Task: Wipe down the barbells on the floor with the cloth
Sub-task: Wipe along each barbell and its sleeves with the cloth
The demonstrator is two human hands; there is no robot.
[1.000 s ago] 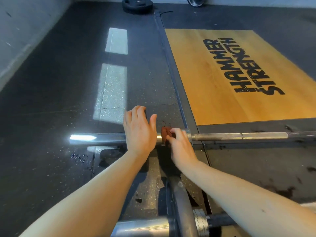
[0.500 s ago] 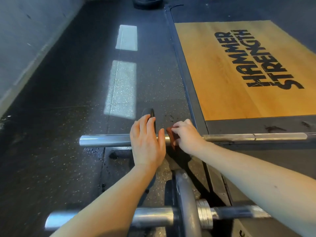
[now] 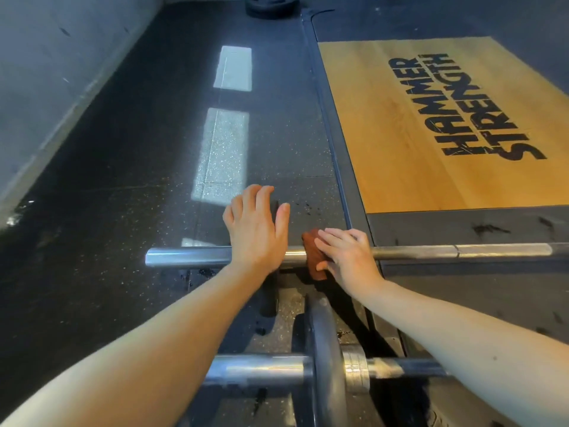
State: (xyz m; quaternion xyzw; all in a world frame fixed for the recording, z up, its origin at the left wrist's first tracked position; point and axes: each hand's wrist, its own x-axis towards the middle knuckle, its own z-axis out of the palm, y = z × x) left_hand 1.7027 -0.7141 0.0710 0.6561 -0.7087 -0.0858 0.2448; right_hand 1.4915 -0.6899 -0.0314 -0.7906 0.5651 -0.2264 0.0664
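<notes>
A steel barbell (image 3: 187, 256) lies across the black rubber floor from left to right. My left hand (image 3: 254, 229) rests on top of a thin black plate standing on the bar's sleeve, fingers together over its edge. Just to the right, my right hand (image 3: 348, 255) presses a small reddish-brown cloth (image 3: 312, 252) around the bar. A second barbell (image 3: 261, 369) with a dark plate (image 3: 323, 359) and a shiny collar lies nearer to me, partly under my forearms.
A wooden lifting platform (image 3: 415, 124) with black lettering lies at the right behind a metal frame strip (image 3: 326, 118). A black weight plate (image 3: 271, 6) lies flat at the far end. A grey wall (image 3: 55, 57) runs along the left.
My left hand has slid a little further over the thin plate. The right hand with the cloth has shifted slightly right along the bar. The camera has tilted, showing more of the near barbell.
</notes>
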